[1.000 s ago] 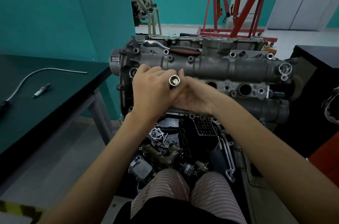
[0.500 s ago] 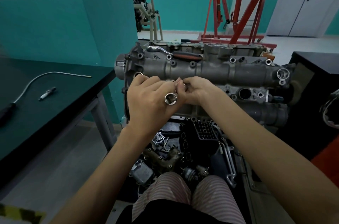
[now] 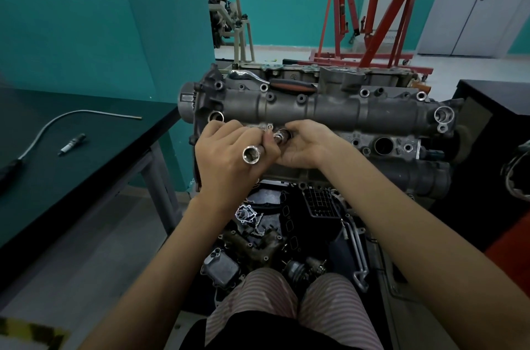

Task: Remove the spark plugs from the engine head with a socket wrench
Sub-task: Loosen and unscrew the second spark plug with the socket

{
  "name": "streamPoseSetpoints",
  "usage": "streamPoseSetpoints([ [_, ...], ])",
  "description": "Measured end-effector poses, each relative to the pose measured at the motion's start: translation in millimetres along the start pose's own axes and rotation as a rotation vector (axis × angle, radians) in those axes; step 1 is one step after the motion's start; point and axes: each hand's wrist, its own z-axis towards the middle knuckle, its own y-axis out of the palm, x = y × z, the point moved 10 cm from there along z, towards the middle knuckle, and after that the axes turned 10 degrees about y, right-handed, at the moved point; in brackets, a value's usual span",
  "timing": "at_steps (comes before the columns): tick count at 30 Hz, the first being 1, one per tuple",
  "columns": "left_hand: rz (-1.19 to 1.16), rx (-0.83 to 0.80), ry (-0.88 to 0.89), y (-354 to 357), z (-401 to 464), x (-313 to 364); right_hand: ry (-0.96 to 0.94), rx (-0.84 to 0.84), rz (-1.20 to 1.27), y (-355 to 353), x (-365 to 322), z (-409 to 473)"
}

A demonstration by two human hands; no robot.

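The grey engine head [image 3: 338, 111] stands in front of me on its stand. My left hand [image 3: 229, 160] grips a chrome socket [image 3: 251, 154] whose open end points toward me. My right hand [image 3: 307, 146] pinches a chrome extension piece [image 3: 279, 137] at a spark plug well in the head, right beside my left fingers. Another open plug well [image 3: 383, 145] shows further right. A ratchet wrench with an orange-black handle [image 3: 289, 85] lies on top of the head. One removed spark plug [image 3: 71, 144] lies on the dark table at left.
A dark green-topped table [image 3: 86, 166] stands at left with a flexible pickup tool [image 3: 57, 126]. Loose engine parts [image 3: 258, 243] lie on the floor below the head. A red engine hoist [image 3: 372, 14] stands behind. A black bench [image 3: 493, 103] is at right.
Both hands shifted lower along the head's front, and the socket in my left hand tilted down toward me. My right fingers now pinch the chrome piece at the plug well.
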Motion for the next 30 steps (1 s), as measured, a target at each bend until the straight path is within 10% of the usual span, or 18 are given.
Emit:
streamPoseSetpoints([
  [19, 0.018, -0.385, -0.282, 95, -41, -35, -0.646, 0.428, -0.961, -32, -55, -20],
  [30, -0.738, -0.14, -0.778, 93, -46, -28, -0.584, 0.351, -0.875, -34, -59, -22],
])
